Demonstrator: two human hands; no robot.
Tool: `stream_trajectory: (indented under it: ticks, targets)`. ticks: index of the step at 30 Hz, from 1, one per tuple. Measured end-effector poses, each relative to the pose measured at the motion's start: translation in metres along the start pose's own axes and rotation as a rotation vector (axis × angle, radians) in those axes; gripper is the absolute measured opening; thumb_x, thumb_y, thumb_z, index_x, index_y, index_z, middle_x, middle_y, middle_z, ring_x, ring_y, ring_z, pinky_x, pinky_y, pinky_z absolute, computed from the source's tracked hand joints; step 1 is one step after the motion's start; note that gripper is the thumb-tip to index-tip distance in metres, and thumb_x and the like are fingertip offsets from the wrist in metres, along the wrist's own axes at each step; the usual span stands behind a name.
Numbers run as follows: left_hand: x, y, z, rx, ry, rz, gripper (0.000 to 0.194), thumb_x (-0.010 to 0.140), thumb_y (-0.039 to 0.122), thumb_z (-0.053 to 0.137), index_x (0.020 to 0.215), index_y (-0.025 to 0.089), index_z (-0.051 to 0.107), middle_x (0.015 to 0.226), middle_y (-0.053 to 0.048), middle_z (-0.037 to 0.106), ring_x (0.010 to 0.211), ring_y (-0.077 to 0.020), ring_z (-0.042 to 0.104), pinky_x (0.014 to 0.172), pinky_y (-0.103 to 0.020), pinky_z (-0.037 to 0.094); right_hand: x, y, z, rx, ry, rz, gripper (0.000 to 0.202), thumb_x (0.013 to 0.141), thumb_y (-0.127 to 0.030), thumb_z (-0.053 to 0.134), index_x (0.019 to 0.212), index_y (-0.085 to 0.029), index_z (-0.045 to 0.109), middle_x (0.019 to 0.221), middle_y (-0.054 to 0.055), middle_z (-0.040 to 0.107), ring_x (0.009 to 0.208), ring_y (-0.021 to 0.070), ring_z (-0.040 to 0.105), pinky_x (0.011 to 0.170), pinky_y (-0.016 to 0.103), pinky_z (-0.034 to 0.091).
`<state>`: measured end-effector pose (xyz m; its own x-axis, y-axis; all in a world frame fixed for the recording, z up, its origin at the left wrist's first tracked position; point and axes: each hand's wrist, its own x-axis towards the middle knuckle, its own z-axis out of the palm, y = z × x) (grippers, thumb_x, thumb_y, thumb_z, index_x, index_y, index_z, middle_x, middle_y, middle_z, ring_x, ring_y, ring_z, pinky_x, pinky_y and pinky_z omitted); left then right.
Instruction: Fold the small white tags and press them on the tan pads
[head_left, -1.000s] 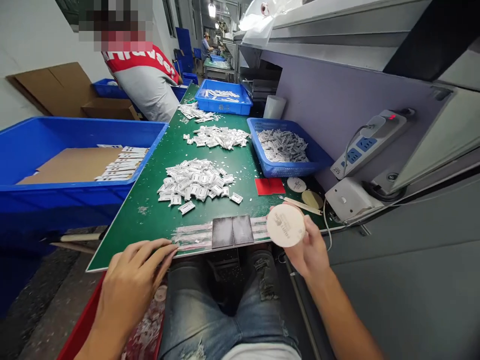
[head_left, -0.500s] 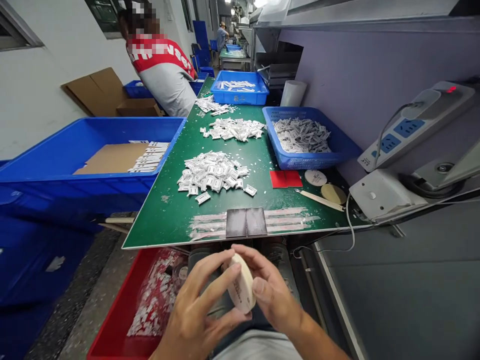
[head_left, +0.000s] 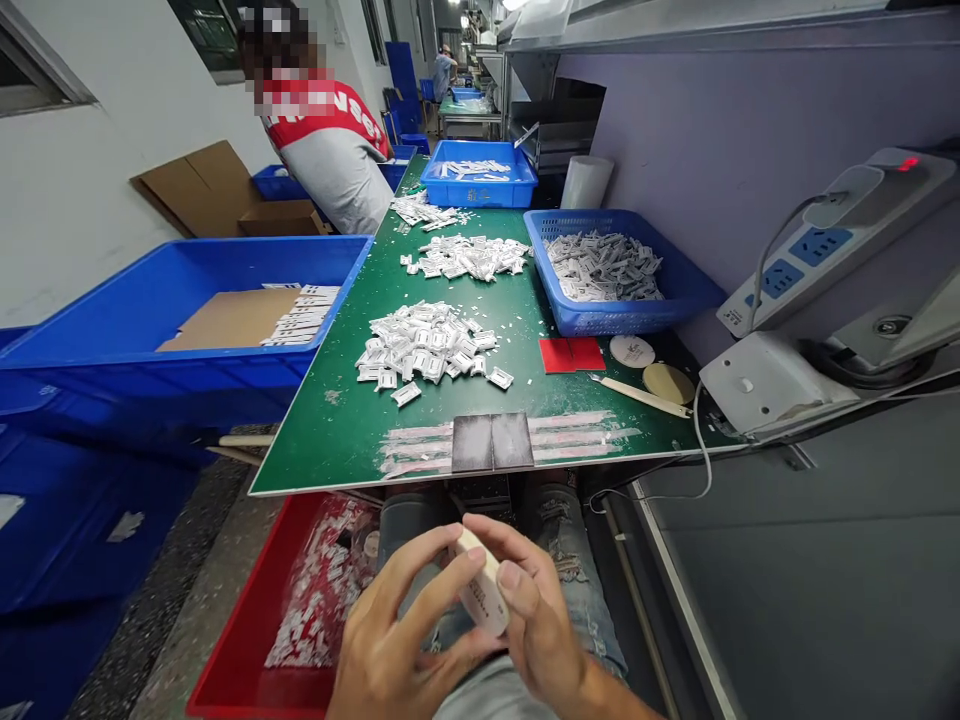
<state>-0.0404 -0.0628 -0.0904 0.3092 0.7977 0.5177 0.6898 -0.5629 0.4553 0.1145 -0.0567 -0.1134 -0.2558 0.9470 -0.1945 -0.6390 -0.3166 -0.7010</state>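
Over my lap, in front of the table edge, both hands hold a thick cream disc (head_left: 482,590) with small dark print on its flat face. My left hand (head_left: 409,610) grips it from the left, its fingertips on the upper edge and face and its thumb below. My right hand (head_left: 544,610) has its thumb on the right side, with fingers curled behind the disc. The disc is tilted, its rim turned partly up. Nearest on the table lie two dark square plates (head_left: 492,442) side by side, over whitish-pink streaks. Beyond them is a heap of small white plastic pieces (head_left: 427,345).
On the right are a blue basket (head_left: 622,322) of white pieces, a red sheet (head_left: 571,356), a thin pale-handled tool (head_left: 641,396), two round discs (head_left: 667,384) and a power strip (head_left: 840,225). A red bin (head_left: 247,620) stands below left. A co-worker (head_left: 337,150) sits beyond the blue tub (head_left: 225,375).
The disc has turned in my hands, so its face shows more narrowly and its rim more. Both hands have come slightly lower and closer together.
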Motion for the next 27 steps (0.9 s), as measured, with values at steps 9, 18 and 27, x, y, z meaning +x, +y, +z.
stream_trajectory:
  ticks: [9,18,27]
  targets:
    - [-0.018,0.007,0.010,-0.239,0.120,-0.260,0.056,0.077,0.025,0.078,0.125,0.033,0.049,0.134,-0.011,0.052,0.116,-0.0309,0.062,0.089,-0.051,0.060,-0.001,-0.002,0.006,0.163,0.231,0.031,0.050,0.083,-0.057,0.061,0.111,-0.016,0.069,0.106,0.012,0.073,0.092,0.0238,0.068,0.081,0.034,0.051]
    - [0.020,-0.040,-0.007,-0.219,0.180,-0.315,0.051,0.085,0.034,0.067,0.116,0.027,0.027,0.143,-0.022,0.048,0.131,-0.0295,0.052,0.096,-0.053,0.053,0.004,-0.037,-0.011,0.408,0.271,0.205,0.053,0.092,-0.054,0.046,0.126,-0.016,0.060,0.121,0.016,0.069,0.099,0.0292,0.070,0.082,0.043,0.054]
    - [0.053,-0.103,-0.010,0.244,-0.104,-0.035,0.037,0.088,0.037,0.063,0.100,0.026,0.029,0.146,-0.020,0.049,0.140,-0.0302,0.039,0.104,-0.057,0.031,-0.003,-0.033,-0.025,0.302,0.265,0.216,0.055,0.092,-0.057,0.045,0.126,-0.017,0.060,0.118,0.016,0.070,0.088,0.0283,0.071,0.074,0.041,0.056]
